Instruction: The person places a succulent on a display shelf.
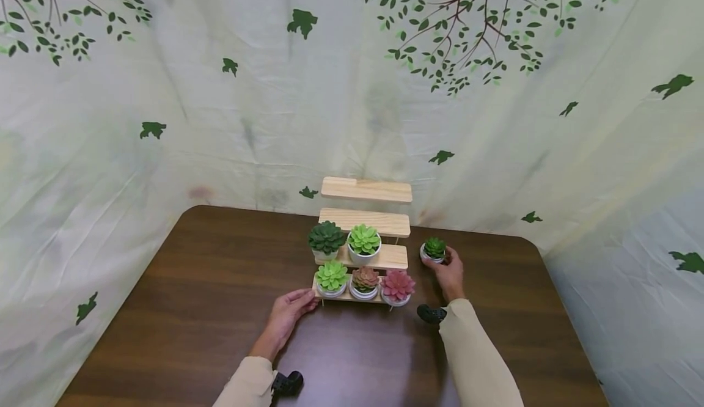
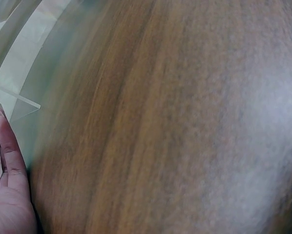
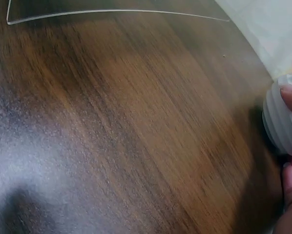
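My right hand [image 1: 451,274] grips a small potted succulent [image 1: 434,248] with dark green leaves, right of a tiered wooden plant stand [image 1: 365,188]. Its ribbed white pot [image 3: 280,117] shows between thumb and fingers in the right wrist view. At the left end of the stand's lowest shelf, my left hand [image 1: 288,312] touches the edge with nearly straight fingers. That shelf bears a light green succulent [image 1: 332,275], a brownish-red one [image 1: 365,278] and a pink one [image 1: 398,286]. On the tier above stand a dark green succulent [image 1: 326,238] and a bright green one [image 1: 364,239].
The stand has clear supports [image 2: 26,100] under its wooden tiers and stands at the back of a brown wooden table [image 1: 236,260]. Behind the table hangs a pale curtain [image 1: 247,150] with printed leaves. Dark wrist devices [image 1: 431,314] are on both arms.
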`<state>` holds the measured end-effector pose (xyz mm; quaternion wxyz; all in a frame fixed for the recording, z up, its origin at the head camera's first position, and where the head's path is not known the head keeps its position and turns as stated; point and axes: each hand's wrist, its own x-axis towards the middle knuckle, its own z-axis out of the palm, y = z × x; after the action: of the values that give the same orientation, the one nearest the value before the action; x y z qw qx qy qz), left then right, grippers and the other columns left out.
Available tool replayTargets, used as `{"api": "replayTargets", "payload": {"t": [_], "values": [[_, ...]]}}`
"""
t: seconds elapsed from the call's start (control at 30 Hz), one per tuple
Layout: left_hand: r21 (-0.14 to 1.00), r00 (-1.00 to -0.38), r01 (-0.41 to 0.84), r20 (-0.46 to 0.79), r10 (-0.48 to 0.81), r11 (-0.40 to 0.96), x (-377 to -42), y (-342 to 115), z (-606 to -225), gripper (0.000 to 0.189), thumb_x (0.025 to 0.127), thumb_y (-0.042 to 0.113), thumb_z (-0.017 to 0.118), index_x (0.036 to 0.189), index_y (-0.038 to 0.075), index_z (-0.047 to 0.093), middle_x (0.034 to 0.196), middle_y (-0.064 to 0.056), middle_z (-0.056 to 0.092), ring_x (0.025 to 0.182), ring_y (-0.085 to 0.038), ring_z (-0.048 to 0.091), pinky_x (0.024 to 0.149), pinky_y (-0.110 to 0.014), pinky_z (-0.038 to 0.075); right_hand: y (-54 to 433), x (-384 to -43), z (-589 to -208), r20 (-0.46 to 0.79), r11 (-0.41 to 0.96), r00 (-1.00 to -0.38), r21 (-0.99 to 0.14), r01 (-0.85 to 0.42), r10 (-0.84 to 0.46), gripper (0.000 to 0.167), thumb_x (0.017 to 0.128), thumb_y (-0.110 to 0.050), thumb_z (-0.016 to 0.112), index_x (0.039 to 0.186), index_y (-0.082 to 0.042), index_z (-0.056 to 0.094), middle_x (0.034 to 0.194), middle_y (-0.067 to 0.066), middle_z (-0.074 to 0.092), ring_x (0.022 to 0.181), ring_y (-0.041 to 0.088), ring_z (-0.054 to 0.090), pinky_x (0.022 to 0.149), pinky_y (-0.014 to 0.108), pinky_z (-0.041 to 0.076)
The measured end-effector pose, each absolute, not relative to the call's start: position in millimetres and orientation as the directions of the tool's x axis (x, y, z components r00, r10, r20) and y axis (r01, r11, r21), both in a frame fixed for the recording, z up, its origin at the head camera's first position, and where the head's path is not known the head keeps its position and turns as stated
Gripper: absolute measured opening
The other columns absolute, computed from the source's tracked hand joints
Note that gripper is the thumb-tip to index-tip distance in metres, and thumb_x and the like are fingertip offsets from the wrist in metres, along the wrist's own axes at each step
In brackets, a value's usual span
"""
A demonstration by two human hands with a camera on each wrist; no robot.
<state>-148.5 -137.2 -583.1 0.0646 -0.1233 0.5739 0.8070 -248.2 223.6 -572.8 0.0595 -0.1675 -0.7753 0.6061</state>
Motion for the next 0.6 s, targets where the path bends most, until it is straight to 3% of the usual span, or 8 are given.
{"api": "replayTargets", "payload": {"t": [0.6], "values": [[0.912, -0.965, -0.238, -0.261, -0.027, -0.335, -148.1, -137.5, -582.5, 0.017, 0.093, -0.002, 0.058, 0.105, -0.014, 0.062, 0.083, -0.006, 0.07, 0.08, -0.014, 0.067, 0.076, -0.025, 0.056, 229.6, -221.8, -577.1, -0.077, 0.231, -0.955, -0.962, 0.147, 0.286, 0.073, 0.076, -0.018, 0.083, 0.134, 0.005, 0.045, 0.131, 0.027, 0.05, 0.117, 0.036, 0.05, 0.102, 0.048, 0.043]]}}
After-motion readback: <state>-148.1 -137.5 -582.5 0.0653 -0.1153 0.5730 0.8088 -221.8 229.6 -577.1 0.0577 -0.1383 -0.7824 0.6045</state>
